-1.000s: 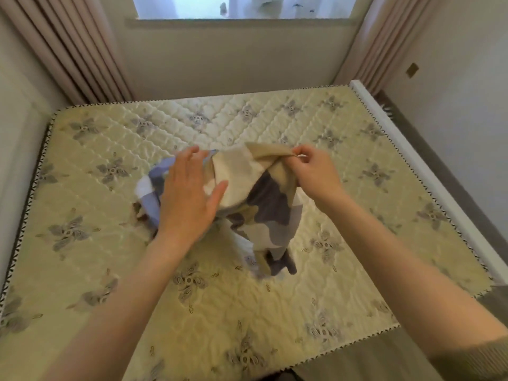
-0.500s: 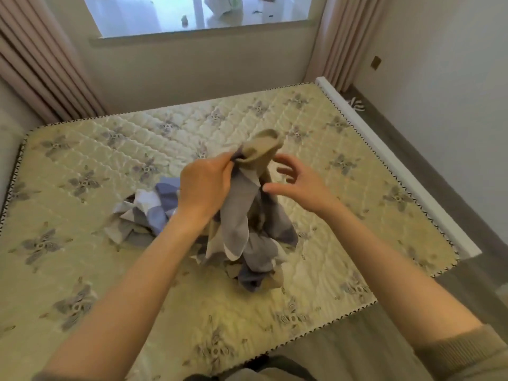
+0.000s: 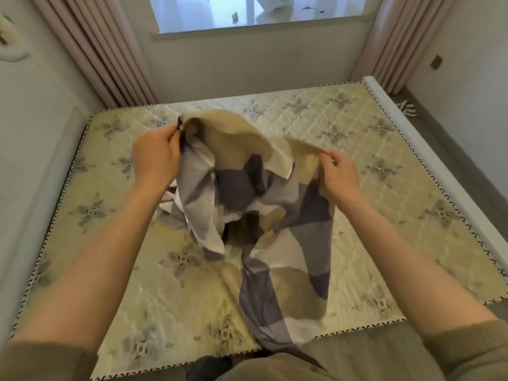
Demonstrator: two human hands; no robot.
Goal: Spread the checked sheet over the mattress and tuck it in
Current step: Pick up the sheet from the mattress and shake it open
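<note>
- Left hand (image 3: 155, 152), centre left: fingers curled, pinching one checked sheet (image 3: 247, 188) by its edge.
- Sheet hangs bunched mid-frame over one mattress (image 3: 384, 160).
- Right hand (image 3: 339, 174) pinches another edge.
- Mattress bare on both sides.

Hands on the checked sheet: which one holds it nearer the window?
The left hand; it grips the checked sheet farther up the mattress than the right hand does.

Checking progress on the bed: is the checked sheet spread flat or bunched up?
Bunched. The checked sheet hangs crumpled from the left hand and right hand, which pinch its top edge; most of the mattress lies bare.
</note>
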